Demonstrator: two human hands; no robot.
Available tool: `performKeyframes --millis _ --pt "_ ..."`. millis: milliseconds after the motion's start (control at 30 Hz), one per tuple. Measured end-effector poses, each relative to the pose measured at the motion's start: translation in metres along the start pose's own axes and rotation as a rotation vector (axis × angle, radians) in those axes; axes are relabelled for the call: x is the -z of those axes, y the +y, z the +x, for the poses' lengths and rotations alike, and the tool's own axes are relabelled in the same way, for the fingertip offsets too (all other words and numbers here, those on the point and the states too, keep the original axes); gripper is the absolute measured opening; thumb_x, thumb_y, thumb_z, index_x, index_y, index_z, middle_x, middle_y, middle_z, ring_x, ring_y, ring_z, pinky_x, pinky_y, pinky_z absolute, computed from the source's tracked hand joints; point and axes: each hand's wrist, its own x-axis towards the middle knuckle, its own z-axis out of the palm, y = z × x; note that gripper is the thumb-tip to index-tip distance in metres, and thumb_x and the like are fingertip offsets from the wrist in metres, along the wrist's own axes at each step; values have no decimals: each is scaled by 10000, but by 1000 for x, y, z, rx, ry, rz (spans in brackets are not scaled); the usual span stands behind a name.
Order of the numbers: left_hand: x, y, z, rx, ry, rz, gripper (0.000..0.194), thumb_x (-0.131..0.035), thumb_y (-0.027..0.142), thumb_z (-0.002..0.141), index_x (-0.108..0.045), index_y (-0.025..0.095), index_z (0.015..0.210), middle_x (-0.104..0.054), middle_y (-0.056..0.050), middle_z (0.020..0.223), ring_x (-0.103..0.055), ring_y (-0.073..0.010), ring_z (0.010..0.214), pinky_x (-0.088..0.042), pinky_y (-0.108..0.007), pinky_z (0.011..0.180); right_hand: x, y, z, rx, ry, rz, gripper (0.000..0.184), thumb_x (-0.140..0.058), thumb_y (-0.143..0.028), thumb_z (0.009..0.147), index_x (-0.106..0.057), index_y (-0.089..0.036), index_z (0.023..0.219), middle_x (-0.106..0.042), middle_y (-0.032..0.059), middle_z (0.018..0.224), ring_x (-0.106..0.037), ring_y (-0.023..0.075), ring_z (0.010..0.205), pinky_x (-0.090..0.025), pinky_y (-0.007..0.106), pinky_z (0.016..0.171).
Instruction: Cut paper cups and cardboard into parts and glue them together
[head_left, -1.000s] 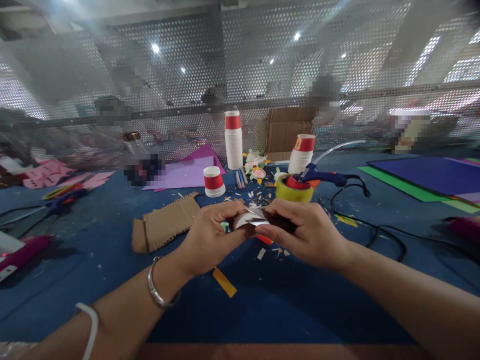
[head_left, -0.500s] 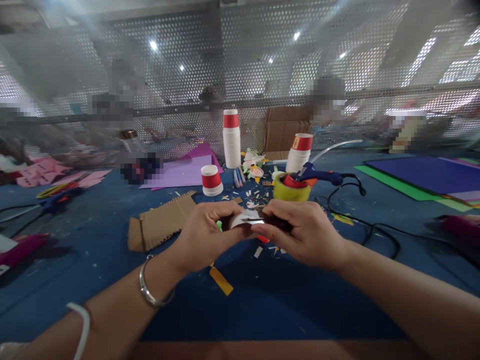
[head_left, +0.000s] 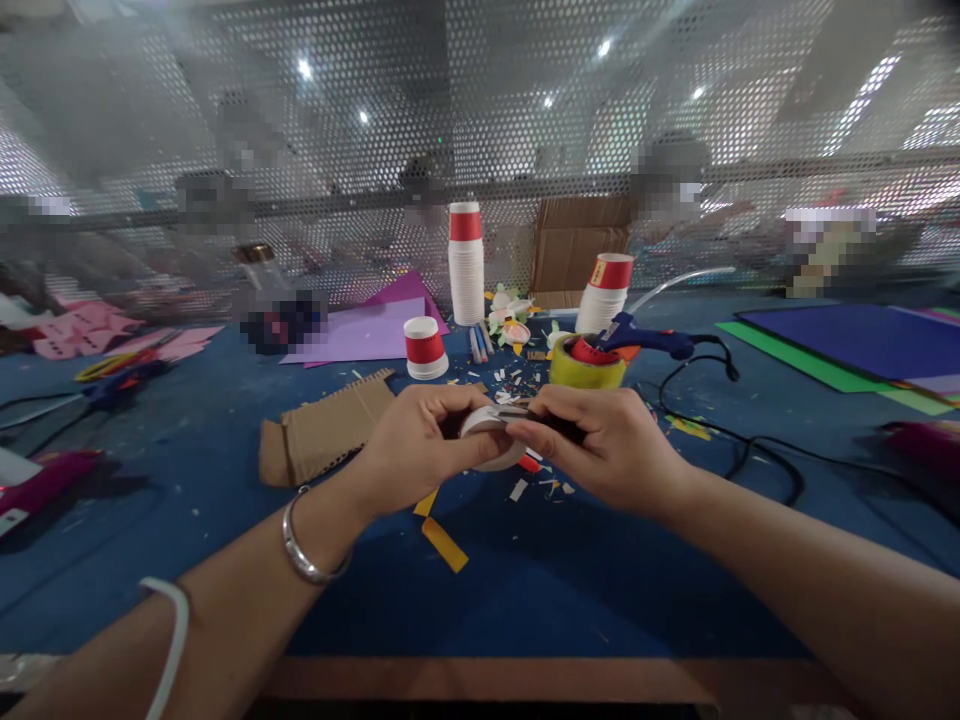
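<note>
- Held between both hands, just above the table: a small, round, white paper-like piece with a curved rim, partly covered by fingers.
- On its left side, the left hand, closed in a pinch, thumb in front and fingers behind.
- On the other side, the right hand, closed around a thin, dark, metallic-looking tool with its tip against the white piece; kind of tool hard to tell, mostly hidden by the fingers.
- On the left wrist, a silver metal bracelet; farther up that arm, a pale, narrow band.
- Below and beyond the hands, small white paper scraps strewn over the blue tabletop; nearer the front, a flat orange-yellow strip.
- Beside the left hand, a flat piece of brown corrugated cardboard.
- Beyond the hands, a short stack of red-and-white paper cups, a tall stack of the same and, to the right, a yellow tape roll with a blue glue gun lying over it.
- Farther left, purple paper sheets; far right, blue and green sheets.
- Behind everything, a grey perforated screen.
</note>
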Motion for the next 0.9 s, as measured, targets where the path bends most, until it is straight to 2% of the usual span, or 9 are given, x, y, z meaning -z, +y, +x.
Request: performKeyframes --millis 300,533,767,900 --pt "1 2 1 -8 14 50 181 -719 277 756 -615 130 738 -535 21 679 -461 -96 630 -365 -232 576 -4 1 0 -60 0 89 421 -536 -423 963 -510 -170 627 -374 -56 555 -308 70 509 -257 231 470" --pt "-1 2 1 51 1 23 228 -730 337 764 -627 135 783 -565 10 719 -494 -107 659 -379 -249 606 0 9 7 -242 85 189 445 -543 -542 931 -517 -180 674 -393 -44 605 -336 89 554 -262 252 497" --pt "-4 1 1 135 -10 -45 207 -703 333 782 -601 153 781 -577 14 709 -517 -110 642 -395 -246 585 -5 17 9 -343 0 488 497 -516 -635 915 -470 -206 668 -315 -71 562 -267 82 498 -206 265 475" --pt "-6 0 1 159 25 -87 187 -724 310 756 -634 155 808 -568 21 698 -486 -103 618 -365 -244 560 -7 14 9 -374 -27 576 495 -530 -643 904 -481 -210 669 -299 -80 543 -247 78 475 -190 266 463"
